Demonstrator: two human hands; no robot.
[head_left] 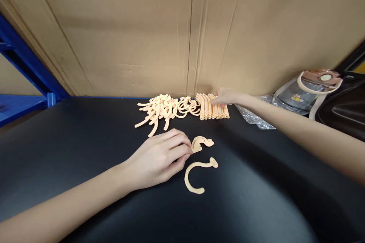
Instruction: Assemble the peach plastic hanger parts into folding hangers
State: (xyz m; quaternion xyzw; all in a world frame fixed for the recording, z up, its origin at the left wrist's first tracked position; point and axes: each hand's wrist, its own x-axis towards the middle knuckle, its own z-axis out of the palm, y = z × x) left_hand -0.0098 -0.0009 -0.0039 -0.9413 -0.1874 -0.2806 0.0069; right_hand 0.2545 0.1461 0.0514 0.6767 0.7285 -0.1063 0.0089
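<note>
My left hand [165,155] is closed, thumb and fingers pinching a cream plastic piece [203,141] with a curved end that sticks out to the right; the fingers hide the rest. Just in front of it lies a loose question-mark-shaped cream hook [187,176] with a round flat end. My right hand [225,97] reaches to the back, its fingers together on a neat row of curved cream plastic strips [203,106]. Its fingertips overlap the strips, and how many they grip is hidden. Left of the row is a jumbled pile of cream strips [159,108] and several hooks [185,107].
Tall cardboard [128,38] stands behind the black tabletop [85,140]. A blue metal frame [28,53] is at the left. On the right are clear plastic wrap [259,121], a transparent bottle [296,95] with a strap handle and a dark bag [345,102].
</note>
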